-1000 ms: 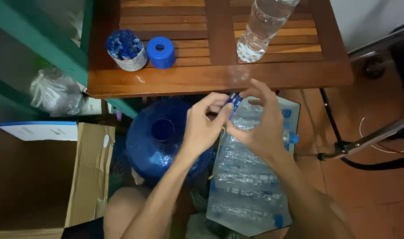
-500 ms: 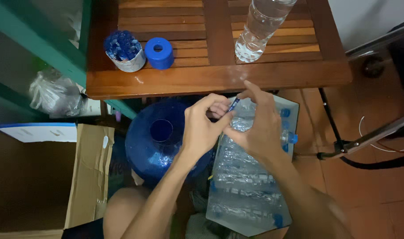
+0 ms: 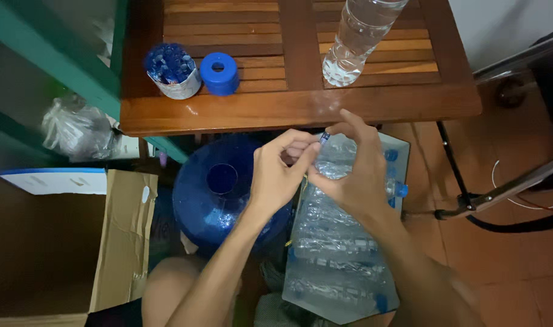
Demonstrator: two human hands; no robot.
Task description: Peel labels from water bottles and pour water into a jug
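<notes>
Both hands clasp a small plastic bottle (image 3: 330, 165): the left hand (image 3: 276, 175) steadies its neck while the right hand (image 3: 355, 175) pinches its blue cap (image 3: 325, 137), not yet off, above the shrink-wrapped bottle pack (image 3: 343, 254).

A slatted brown wooden table (image 3: 276, 106) stands at twelve o'clock; reddish tiled floor (image 3: 513, 254) spreads toward four; green-painted frame (image 3: 52, 66) at ten.

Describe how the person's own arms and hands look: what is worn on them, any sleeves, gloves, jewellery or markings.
Both arms are bare from the bottom edge of the picture to the fingertips, with no sleeve showing. The left hand and right hand wear no gloves. No ring, watch, bracelet or marking shows on either wrist or forearm. The fingernails look short and unpainted.
</notes>
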